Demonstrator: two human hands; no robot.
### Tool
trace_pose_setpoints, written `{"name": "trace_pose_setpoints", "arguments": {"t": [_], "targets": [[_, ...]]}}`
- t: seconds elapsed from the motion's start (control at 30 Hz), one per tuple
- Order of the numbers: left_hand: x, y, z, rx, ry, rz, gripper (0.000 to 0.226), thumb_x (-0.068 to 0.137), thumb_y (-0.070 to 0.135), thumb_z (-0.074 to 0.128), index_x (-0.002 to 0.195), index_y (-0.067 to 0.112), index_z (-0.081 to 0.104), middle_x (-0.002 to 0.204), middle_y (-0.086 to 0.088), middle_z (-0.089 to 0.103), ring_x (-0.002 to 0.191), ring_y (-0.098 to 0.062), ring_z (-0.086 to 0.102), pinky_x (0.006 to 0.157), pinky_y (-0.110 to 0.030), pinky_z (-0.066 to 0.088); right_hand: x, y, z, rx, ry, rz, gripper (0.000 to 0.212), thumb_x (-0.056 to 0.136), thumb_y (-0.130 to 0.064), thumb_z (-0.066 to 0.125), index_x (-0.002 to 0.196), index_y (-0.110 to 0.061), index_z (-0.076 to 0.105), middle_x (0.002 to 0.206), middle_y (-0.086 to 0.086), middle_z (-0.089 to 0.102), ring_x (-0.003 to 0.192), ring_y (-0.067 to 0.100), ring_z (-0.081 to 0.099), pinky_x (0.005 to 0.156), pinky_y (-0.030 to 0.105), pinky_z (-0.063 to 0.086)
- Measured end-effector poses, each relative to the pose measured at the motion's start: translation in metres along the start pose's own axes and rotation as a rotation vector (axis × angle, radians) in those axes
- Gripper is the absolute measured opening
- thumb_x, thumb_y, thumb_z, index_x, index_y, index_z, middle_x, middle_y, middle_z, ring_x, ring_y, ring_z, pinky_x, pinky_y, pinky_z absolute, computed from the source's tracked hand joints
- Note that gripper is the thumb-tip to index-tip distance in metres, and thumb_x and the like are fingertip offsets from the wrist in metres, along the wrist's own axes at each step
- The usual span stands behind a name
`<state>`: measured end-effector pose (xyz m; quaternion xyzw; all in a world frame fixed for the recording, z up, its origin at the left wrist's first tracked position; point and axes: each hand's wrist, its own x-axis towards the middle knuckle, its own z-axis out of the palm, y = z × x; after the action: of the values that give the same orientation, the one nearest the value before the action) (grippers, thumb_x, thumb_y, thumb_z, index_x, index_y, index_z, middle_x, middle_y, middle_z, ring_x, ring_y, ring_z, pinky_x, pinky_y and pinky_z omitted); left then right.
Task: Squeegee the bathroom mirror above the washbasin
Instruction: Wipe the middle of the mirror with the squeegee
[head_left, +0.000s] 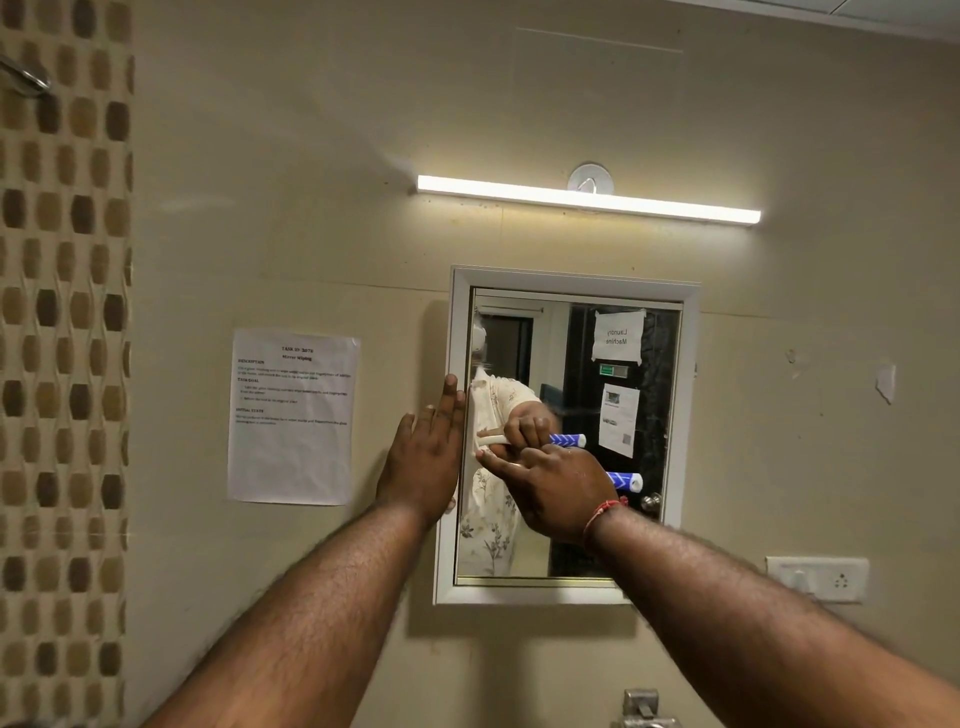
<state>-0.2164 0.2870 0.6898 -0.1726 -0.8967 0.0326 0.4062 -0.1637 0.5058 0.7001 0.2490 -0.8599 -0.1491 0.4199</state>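
A small white-framed mirror (613, 519) hangs on the beige wall. My right hand (556, 488) grips a squeegee with a blue-and-white handle (628, 480), its head held against the glass near the mirror's left edge. The hand hides most of the tool; its reflection shows a pale head and the blue handle. My left hand (426, 457) lies flat with straight fingers against the left side of the mirror frame (447, 561), about mid-height.
A lit tube light (587, 200) is mounted above the mirror. A printed sheet (293, 415) is taped to the wall at the left, beside patterned tiles. A switch plate (818, 578) sits at the lower right, and a metal tap (641, 709) shows at the bottom edge.
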Motion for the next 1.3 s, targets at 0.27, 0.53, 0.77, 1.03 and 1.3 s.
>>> {"name": "trace_pose_setpoints", "arguments": {"t": [0.27, 0.53, 0.77, 1.03, 1.3], "targets": [[-0.004, 0.005, -0.004, -0.001, -0.016, -0.019, 0.157, 0.08, 0.035, 0.098, 0.17, 0.005, -0.027, 0.175, -0.019, -0.043, 0.15, -0.036, 0.049, 0.132, -0.055, 0.035, 0.0, -0.004, -0.005, -0.01, 0.034, -0.015, 0.057, 0.104, -0.032, 0.057, 0.159, -0.041, 0.045, 0.087, -0.001, 0.07, 0.072, 0.02, 0.067, 0.059, 0.034, 0.049], [-0.006, 0.011, -0.012, -0.017, -0.04, -0.045, 0.134, 0.095, 0.021, 0.083, 0.17, 0.006, -0.027, 0.175, -0.015, -0.045, 0.133, -0.03, 0.062, 0.129, -0.054, 0.036, -0.003, -0.001, -0.002, -0.059, 0.053, -0.029, 0.066, 0.093, -0.027, 0.074, 0.154, -0.039, 0.053, 0.085, -0.002, 0.072, 0.069, 0.018, 0.07, 0.056, 0.033, 0.053], [-0.009, 0.01, -0.013, -0.011, -0.041, -0.064, 0.143, 0.087, 0.022, 0.093, 0.172, 0.007, -0.022, 0.176, -0.013, -0.044, 0.125, -0.028, 0.065, 0.127, -0.055, 0.039, -0.004, 0.004, 0.001, -0.044, 0.039, -0.03, 0.063, 0.097, -0.026, 0.069, 0.156, -0.04, 0.051, 0.089, -0.001, 0.073, 0.07, 0.019, 0.07, 0.055, 0.031, 0.047], [-0.01, 0.011, -0.016, -0.024, -0.064, -0.048, 0.157, 0.076, 0.018, 0.101, 0.172, 0.008, -0.023, 0.174, -0.011, -0.047, 0.121, -0.029, 0.066, 0.126, -0.056, 0.042, -0.044, 0.046, 0.008, 0.002, -0.062, 0.056, 0.064, 0.106, -0.036, 0.051, 0.164, -0.049, 0.026, 0.095, -0.004, 0.067, 0.079, 0.018, 0.063, 0.066, 0.034, 0.055], [-0.014, 0.012, -0.019, 0.012, -0.071, -0.045, 0.158, 0.076, 0.029, 0.102, 0.172, 0.007, -0.021, 0.174, -0.013, -0.046, 0.114, -0.029, 0.068, 0.123, -0.053, 0.044, -0.058, 0.065, 0.006, -0.006, -0.081, 0.072, 0.065, 0.106, -0.036, 0.052, 0.164, -0.05, 0.024, 0.098, -0.002, 0.069, 0.082, 0.02, 0.066, 0.069, 0.041, 0.061]]}}
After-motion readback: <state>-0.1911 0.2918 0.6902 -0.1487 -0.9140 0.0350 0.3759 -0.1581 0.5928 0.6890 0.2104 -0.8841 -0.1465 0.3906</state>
